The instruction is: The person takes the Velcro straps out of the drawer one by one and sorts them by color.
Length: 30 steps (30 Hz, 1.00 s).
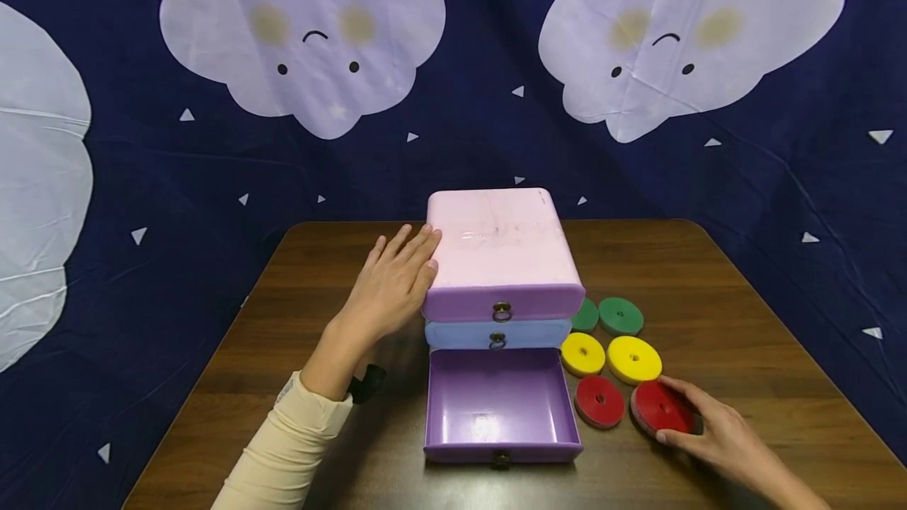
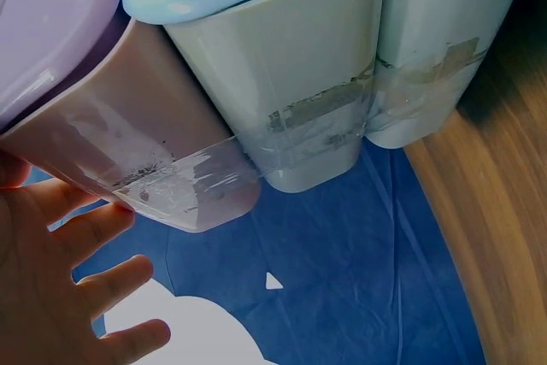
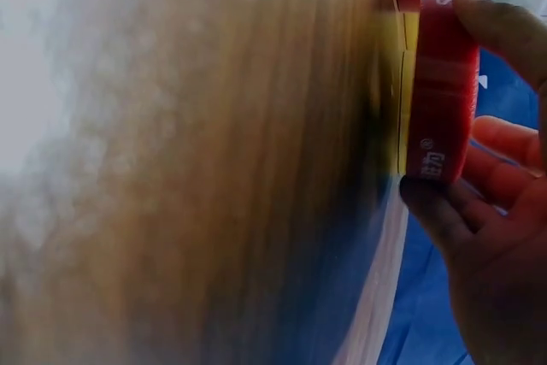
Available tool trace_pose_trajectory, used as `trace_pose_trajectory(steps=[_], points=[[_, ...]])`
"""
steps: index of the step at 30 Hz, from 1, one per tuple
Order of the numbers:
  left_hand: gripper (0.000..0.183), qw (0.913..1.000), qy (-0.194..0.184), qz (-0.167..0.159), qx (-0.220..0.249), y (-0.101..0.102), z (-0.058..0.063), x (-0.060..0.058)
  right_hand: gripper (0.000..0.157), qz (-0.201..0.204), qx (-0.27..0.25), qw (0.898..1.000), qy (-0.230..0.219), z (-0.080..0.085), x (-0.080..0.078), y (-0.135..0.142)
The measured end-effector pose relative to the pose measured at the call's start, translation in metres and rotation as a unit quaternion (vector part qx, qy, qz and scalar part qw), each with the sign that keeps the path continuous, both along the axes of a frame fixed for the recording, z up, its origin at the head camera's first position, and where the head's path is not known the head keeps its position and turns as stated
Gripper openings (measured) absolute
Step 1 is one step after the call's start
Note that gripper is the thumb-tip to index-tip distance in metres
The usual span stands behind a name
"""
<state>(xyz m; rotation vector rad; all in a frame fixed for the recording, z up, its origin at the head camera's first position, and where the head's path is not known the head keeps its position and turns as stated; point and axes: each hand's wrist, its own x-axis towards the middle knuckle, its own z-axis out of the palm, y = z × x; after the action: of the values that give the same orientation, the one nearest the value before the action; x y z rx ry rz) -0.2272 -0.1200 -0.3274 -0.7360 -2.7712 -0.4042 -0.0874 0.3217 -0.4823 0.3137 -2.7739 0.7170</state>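
My left hand [image 1: 390,282] lies with straight fingers against the upper left side of a small drawer unit [image 1: 499,246], which has a pink top. Its bottom purple drawer [image 1: 453,408] is pulled out, with a bare shiny floor. The blue drawer [image 1: 460,334] and upper purple drawer [image 1: 460,304] above it are closed. My right hand [image 1: 726,435] holds a red roll of tape [image 1: 660,409] by its edge, thumb on the near side and fingers on the far side. White lettering shows on the roll's rim [image 3: 440,91] in the right wrist view.
Left of the held roll lies another red roll [image 1: 590,404]. Two yellow rolls [image 1: 623,364] and two green rolls [image 1: 615,321] lie behind, beside the drawer unit. Clear tape [image 2: 214,173] runs across the unit's sections. A dark blue cloth [image 1: 482,156] hangs behind the wooden table [image 1: 333,258].
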Motion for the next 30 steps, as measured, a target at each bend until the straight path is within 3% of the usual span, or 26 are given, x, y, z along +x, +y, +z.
trace_pose_trajectory(steps=[16,25,30], points=[[0.050,1.0000,0.000,0.006,-0.001,0.000,0.001,0.002,0.071,0.001,0.033,0.999,-0.017,-0.005,-0.009,-0.003],[0.050,1.0000,0.008,0.003,-0.001,0.000,-0.001,0.001,0.071,0.017,0.015,0.999,0.036,-0.007,-0.007,-0.001],[0.050,0.9999,0.011,0.004,-0.003,0.000,0.000,0.001,0.070,0.008,0.006,0.999,0.044,0.005,-0.006,-0.001]])
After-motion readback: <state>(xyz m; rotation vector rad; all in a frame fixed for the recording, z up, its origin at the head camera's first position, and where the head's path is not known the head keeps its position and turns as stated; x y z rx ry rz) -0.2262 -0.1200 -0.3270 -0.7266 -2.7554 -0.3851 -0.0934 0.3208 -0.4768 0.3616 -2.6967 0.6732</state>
